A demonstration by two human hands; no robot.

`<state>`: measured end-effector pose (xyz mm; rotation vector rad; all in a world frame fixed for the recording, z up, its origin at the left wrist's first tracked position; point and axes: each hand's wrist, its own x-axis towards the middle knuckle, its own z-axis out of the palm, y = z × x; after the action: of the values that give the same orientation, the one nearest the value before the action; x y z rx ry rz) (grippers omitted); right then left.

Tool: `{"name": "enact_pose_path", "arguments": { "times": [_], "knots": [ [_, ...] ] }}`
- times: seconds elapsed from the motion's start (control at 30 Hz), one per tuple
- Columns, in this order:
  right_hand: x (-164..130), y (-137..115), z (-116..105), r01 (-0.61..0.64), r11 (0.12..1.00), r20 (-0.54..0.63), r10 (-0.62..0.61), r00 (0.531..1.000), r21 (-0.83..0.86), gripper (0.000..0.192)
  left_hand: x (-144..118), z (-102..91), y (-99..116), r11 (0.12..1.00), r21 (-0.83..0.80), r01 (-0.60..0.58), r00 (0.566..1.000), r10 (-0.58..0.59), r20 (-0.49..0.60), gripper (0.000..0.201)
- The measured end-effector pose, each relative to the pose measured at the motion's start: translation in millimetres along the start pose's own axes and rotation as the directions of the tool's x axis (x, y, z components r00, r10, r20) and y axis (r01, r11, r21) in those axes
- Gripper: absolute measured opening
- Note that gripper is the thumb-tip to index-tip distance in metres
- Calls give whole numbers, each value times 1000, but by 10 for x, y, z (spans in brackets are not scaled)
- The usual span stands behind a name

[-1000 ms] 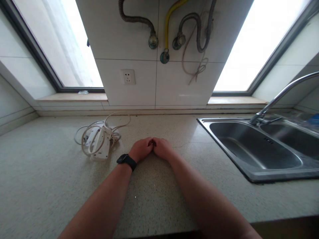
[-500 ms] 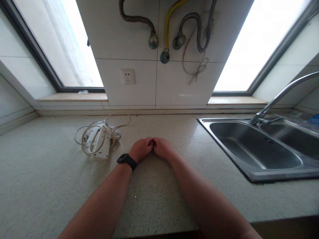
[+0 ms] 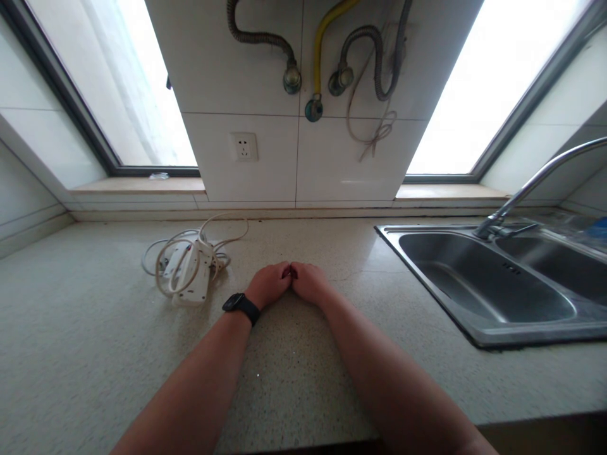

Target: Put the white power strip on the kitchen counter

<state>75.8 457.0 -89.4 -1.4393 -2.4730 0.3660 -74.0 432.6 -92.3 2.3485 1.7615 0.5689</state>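
Both my hands rest on the speckled stone countertop [image 3: 294, 385], meeting at the knuckles in the middle. My left hand [image 3: 269, 282] is closed into a fist, with a black watch [image 3: 241, 306] on its wrist. Against it lies my right hand [image 3: 309, 282], also curled closed. No object shows in either hand, though the undersides of the fingers are hidden. To the left of my left hand, apart from it, a white power strip [image 3: 193, 278] lies with its cord coiled loosely over it.
A steel double-bowl sink [image 3: 474, 322] with a chrome faucet [image 3: 535, 180] is set into the counter on the right. On the tiled wall are a socket [image 3: 244, 146], a yellow hose [image 3: 318, 54] and grey flexible hoses [image 3: 258, 36]. Windows flank the wall.
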Motion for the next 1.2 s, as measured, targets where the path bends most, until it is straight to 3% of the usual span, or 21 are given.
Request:
{"name": "enact_pose_path", "arguments": {
  "times": [0.57, 1.2],
  "knots": [
    [-19, -48, -62, -27, 999, 53, 29, 998, -30, 30, -8, -29, 31, 1000, 5, 28, 999, -28, 22, 19],
    [-18, -21, -35, -5, 1000, 19, 5, 1000, -23, 27, -4, -29, 19, 1000, 4, 7, 1000, -7, 10, 18]
  ]
}}
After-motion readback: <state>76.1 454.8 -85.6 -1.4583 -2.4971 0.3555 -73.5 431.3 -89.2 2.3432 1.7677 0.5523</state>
